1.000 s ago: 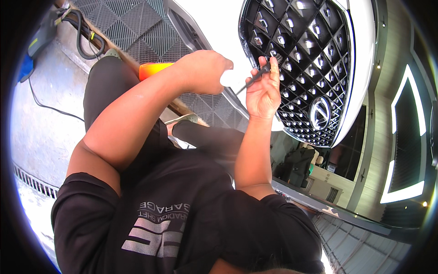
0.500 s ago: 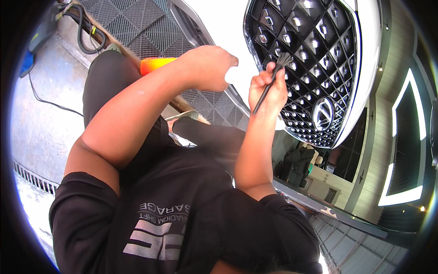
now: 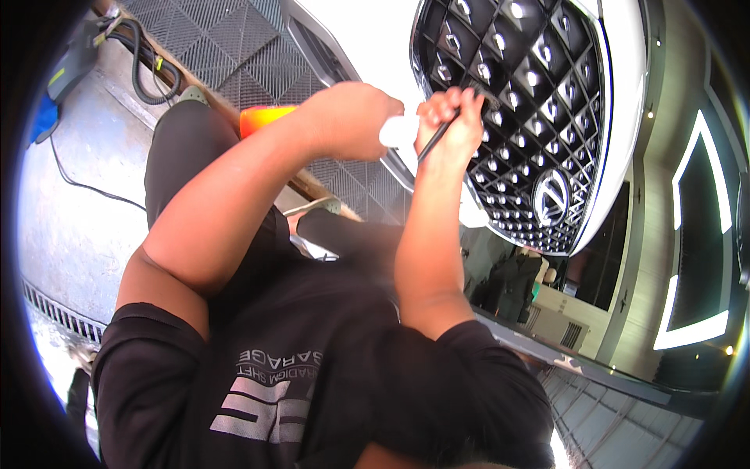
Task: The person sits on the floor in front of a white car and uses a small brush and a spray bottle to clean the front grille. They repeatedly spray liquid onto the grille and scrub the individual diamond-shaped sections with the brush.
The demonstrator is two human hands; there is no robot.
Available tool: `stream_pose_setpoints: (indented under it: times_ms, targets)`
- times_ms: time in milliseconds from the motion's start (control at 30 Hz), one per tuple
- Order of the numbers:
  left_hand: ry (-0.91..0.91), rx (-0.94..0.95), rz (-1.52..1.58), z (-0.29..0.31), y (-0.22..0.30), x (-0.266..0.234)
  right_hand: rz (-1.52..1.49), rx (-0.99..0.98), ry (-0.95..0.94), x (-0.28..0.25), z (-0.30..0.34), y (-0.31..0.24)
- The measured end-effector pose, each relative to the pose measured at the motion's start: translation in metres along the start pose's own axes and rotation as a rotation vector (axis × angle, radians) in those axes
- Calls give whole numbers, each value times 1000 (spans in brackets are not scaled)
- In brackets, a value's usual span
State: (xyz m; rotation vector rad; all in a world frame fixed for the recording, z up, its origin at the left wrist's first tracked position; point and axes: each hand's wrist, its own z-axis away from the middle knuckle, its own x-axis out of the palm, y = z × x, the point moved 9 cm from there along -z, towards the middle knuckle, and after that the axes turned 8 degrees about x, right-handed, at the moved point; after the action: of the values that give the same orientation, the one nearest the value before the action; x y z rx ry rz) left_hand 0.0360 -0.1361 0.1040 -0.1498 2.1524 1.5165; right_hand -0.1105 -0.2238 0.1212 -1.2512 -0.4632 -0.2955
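My right hand [image 3: 453,125] is closed around the black handle of a detailing brush [image 3: 437,139]. Its dark bristles, partly behind my fingers, lie against the black grille [image 3: 516,117] of a white car [image 3: 375,39]. Beside it, my left hand [image 3: 351,121] is closed, its fingers mostly hidden. An orange-and-yellow bottle [image 3: 266,119] shows beyond my left forearm and appears to be in that hand's grip. By the same hand a white rounded part [image 3: 398,131] sticks out toward my right wrist; I cannot tell whether it belongs to the bottle.
A chrome emblem [image 3: 552,197] sits low on the grille. Dark ribbed floor tiles [image 3: 250,78] lie past my knees. At the far left stand a grey machine [image 3: 74,66] with a black hose [image 3: 141,74] and a cable [image 3: 86,180]. Glossy dark surfaces at right reflect lights.
My right hand has shifted slightly left, bringing the brush head closer in among the grille's cells, partly behind the fingers. My left hand and the bottle have barely moved.
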Motion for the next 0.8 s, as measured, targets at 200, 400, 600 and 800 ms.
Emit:
stream_pose_setpoints:
  times_ms: [200, 400, 600, 800]
  targets:
    - [29, -2, -59, 1, 0, -2, 129, 75, 74, 6, -2, 4]
    - [12, -17, -32, -3, -4, 3, -20, 146, -11, 6, 1, 5]
    - [-48, -29, -32, -5, -3, 5, -74, 181, -58, 15, 9, 6]
    - [25, 11, -27, -6, -13, -1, -291, 91, -174, 11, 24, -3]
